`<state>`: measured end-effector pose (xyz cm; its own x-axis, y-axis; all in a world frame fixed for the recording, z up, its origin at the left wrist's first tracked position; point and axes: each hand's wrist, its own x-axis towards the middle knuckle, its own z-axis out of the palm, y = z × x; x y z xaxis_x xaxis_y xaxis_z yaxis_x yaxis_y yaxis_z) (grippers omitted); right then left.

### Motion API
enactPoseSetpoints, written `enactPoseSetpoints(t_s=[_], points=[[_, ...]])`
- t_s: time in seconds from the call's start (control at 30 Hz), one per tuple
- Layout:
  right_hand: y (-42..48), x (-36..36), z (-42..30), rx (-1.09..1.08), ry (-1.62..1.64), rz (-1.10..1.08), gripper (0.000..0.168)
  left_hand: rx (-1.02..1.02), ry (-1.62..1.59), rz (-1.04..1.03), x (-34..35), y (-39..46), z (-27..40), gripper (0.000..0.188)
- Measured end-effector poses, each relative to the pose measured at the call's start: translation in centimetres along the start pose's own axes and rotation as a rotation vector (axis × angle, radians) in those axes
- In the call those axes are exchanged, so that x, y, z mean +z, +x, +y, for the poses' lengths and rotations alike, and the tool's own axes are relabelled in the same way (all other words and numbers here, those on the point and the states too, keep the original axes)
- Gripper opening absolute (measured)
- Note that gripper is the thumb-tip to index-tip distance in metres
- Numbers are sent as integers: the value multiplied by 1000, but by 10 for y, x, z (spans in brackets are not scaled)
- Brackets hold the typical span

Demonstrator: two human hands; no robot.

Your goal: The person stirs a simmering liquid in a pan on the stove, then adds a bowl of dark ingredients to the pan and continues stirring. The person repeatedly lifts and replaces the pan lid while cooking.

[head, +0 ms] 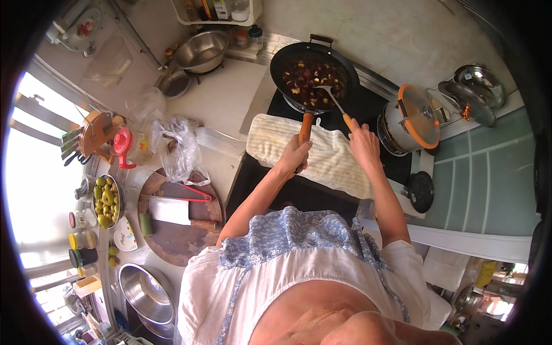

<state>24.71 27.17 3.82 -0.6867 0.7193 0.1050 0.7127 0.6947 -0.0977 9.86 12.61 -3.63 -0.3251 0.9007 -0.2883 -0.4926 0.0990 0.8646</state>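
On the stove's back burner sits a black wok [356, 79] holding dark liquid with brown and yellow pieces of food [311, 77]. My left hand [294, 156] is closed around the wok's orange-brown handle [305, 125]. In my right hand [364, 140] is the wooden grip of a metal spatula [338, 103], its blade partly sunk in the food. A cream ribbed towel [276, 133] lies across the stove's front beneath both hands.
Right of the wok stands a pot with an orange-rimmed glass lid [416, 116]. A cleaver [170, 210] and red-handled peeler [200, 195] rest on a round chopping board [172, 243]. Left are a plastic bag [181, 146], a bowl of green fruit [106, 202] and a steel basin [202, 51].
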Motion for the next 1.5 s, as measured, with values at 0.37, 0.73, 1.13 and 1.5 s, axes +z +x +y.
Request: enactPoseSetpoints(t_s=[0.37,0.73,1.13,1.5], points=[[62,31,-13,73,78,-1,36,5,38,25,2,1,1,21],[63,31,-15,-138,220,72,41,9,61,30,0,3,-2,23],[23,-24,17,-91,259,-93,45,12,41,70,3,4,-2,22],[17,-54,67,105,561,-94,51,26,52,65,6,0,2,22]])
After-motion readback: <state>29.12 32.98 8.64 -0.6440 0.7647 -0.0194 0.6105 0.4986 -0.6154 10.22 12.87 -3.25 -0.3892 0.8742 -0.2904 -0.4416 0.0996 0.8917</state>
